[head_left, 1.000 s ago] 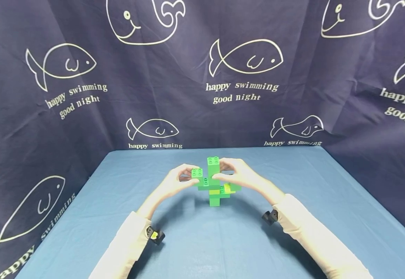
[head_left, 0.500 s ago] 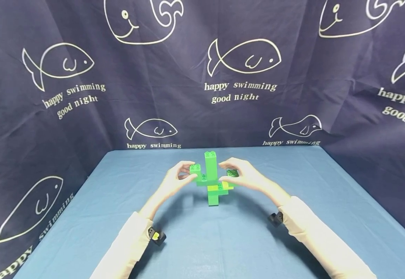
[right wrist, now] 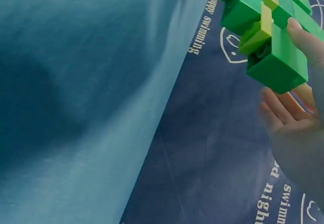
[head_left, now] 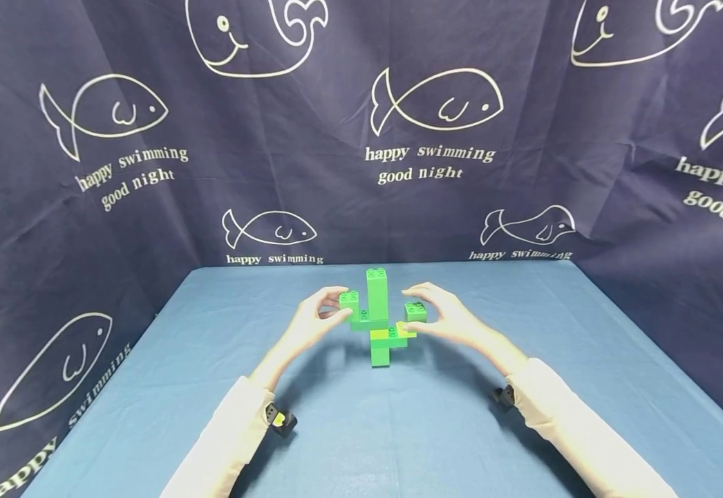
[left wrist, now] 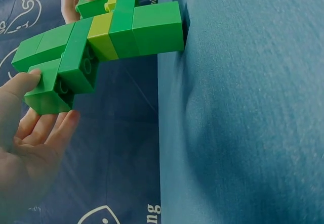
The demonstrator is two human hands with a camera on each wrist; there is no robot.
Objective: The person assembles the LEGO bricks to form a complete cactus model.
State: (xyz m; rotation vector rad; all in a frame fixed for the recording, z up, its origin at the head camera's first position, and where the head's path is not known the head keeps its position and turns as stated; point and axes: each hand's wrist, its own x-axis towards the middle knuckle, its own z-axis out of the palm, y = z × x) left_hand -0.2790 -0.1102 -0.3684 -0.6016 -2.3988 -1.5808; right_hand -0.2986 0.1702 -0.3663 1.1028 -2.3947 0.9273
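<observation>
A structure of green toy building bricks with a few yellow-green ones stands upright on the table, a tall column in its middle and a raised brick on each side. My left hand holds the left side brick, thumb in front and fingers behind, as the left wrist view also shows. My right hand is spread around the right side brick. Its thumb overlaps that brick in the right wrist view. Whether it presses on it cannot be told.
A blue cloth covers the table. Behind and beside it hangs a dark blue curtain with white fish drawings and lettering. Black cameras sit at both wrists, such as the left wrist camera.
My right hand has let go of the tall middle column and moved right, to around the right side brick. The left hand stays at the left side brick.
</observation>
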